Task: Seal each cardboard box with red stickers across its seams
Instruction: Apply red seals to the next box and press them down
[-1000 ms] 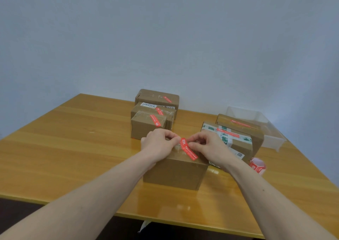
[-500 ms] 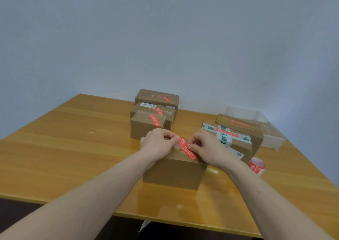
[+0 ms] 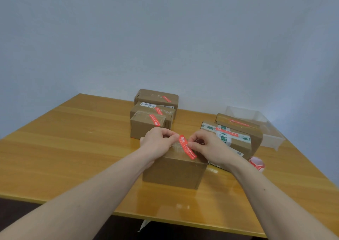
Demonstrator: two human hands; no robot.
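Table, box top under hands

A glossy wooden table fills the lower frame. On it: one cardboard box at centre, more boxes behind (some stacked), a clear plastic bin at right, a sticker roll beside.
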